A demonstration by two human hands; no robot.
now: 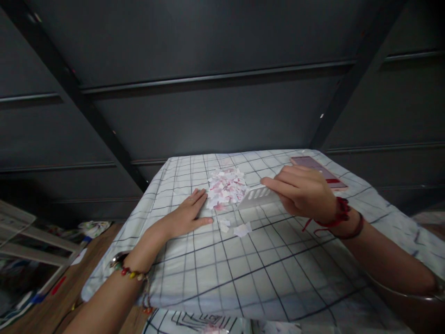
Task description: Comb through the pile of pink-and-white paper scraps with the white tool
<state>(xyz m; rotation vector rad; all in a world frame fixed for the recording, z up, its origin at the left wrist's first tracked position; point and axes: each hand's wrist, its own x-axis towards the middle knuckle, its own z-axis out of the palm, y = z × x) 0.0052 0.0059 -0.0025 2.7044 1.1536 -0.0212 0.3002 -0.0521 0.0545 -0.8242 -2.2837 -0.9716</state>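
Note:
A pile of torn paper scraps [226,185], white with pink marks, lies on a checked tablecloth [222,264]. My left hand [189,212] rests flat, fingers stretched out, its fingertips at the pile's left edge. In my right hand [302,192] is a white slotted plastic piece [257,197], gripped between thumb and fingers. That piece slants down toward the pile, its lower left end at the scraps' right side; its exact kind I cannot tell. A few loose scraps [242,229] lie nearer to me, just below the pile.
A pink-edged phone [321,171] lies behind my right hand. Dark panelled boards [208,116] rise behind the table. To the left, a pale slatted frame [34,241] stands on the wooden floor [93,255]. Patterned cloth [194,320] shows below the table's near edge.

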